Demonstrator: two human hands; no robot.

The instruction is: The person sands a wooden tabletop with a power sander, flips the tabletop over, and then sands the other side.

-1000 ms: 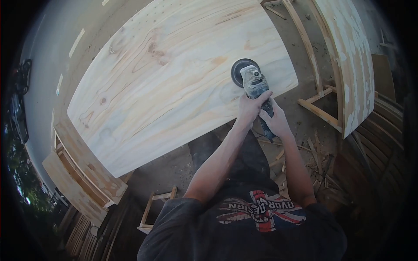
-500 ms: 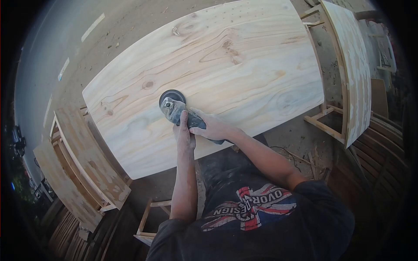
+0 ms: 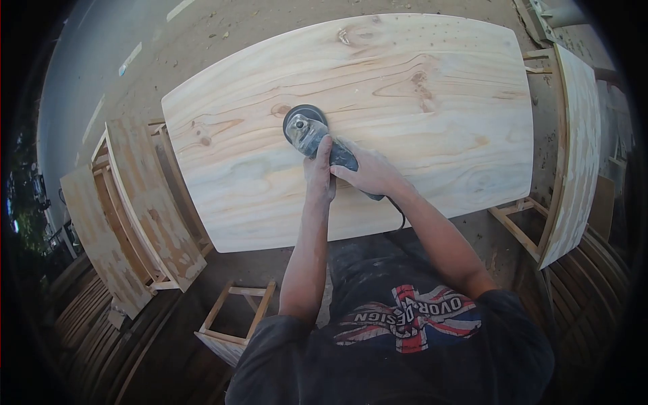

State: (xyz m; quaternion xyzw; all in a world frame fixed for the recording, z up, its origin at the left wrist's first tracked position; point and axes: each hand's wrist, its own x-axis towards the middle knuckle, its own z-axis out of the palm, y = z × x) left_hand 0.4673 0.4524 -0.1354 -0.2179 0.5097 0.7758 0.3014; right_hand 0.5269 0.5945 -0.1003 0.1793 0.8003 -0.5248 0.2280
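Disc sander point(image 3: 307, 130): flat on the wooden panel point(image 3: 439, 101), left of centre, clear of every edge.
Left hand point(image 3: 318, 169): fingers closed around the sander's neck.
Right hand point(image 3: 368, 174): fingers gripping its rear handle.
Open room: bare panel stretches toward the right edge.

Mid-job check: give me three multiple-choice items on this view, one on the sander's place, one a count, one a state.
1. Where on the wooden panel is the sander? A. left of its middle B. right edge C. on the floor
2. How many hands grip the sander? A. none B. one C. two
3. How does the wooden panel lie? A. flat, face up B. on edge C. snapped in two
Answers: 1 A, it sits left of the panel's middle; 2 C, left hand and right hand wrap its body; 3 A, its whole grained face shows unbroken.
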